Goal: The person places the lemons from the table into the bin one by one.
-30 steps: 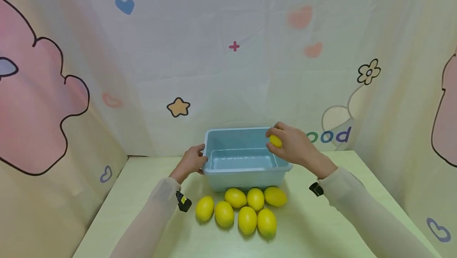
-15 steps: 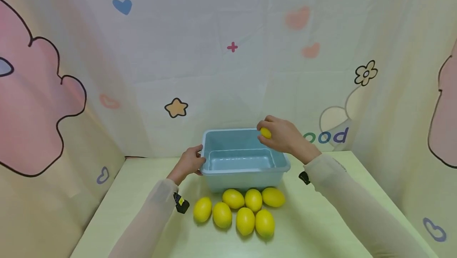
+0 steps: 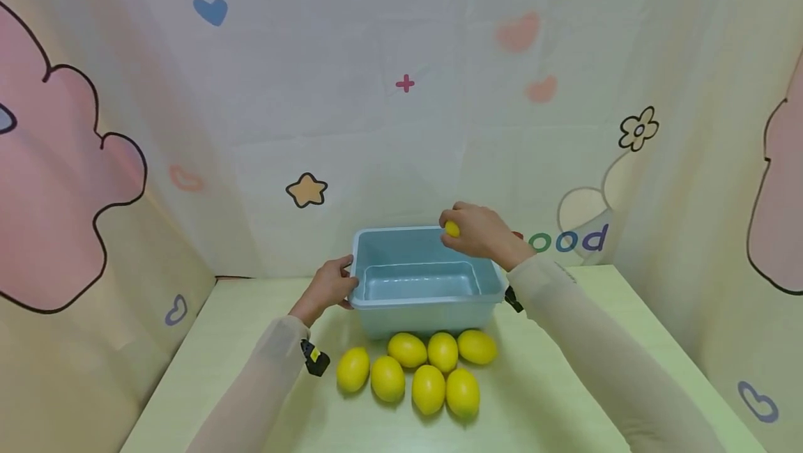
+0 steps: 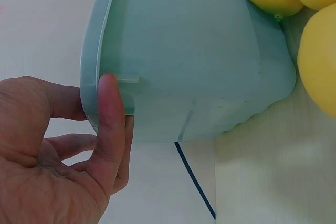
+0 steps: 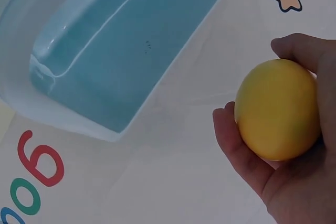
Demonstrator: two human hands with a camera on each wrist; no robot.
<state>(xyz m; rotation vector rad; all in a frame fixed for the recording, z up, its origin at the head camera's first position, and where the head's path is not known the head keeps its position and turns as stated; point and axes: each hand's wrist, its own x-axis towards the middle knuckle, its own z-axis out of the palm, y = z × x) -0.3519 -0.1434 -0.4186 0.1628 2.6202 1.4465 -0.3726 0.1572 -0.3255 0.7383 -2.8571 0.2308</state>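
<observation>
My right hand [image 3: 479, 231] grips a yellow lemon [image 5: 278, 109] above the back right part of a light blue plastic basin [image 3: 426, 305]. In the right wrist view the fingers and thumb curl round the fruit, apart from the basin's rim. My left hand [image 3: 329, 283] pinches the basin's left rim, thumb on one side and fingers on the other, as the left wrist view shows. No lemon shows on the visible basin floor. Several more lemons [image 3: 429, 389] lie on the table just in front of the basin, in two loose rows.
The pale table [image 3: 251, 341] reaches out on both sides of the basin. Behind it hangs a printed curtain [image 3: 376, 125], with further curtain at left and right. The basin's back rim stands close to the cloth.
My right hand has moved left and slightly up with the lemon, from the basin's right end toward its back rim. The left hand keeps its hold; the view has shifted slightly.
</observation>
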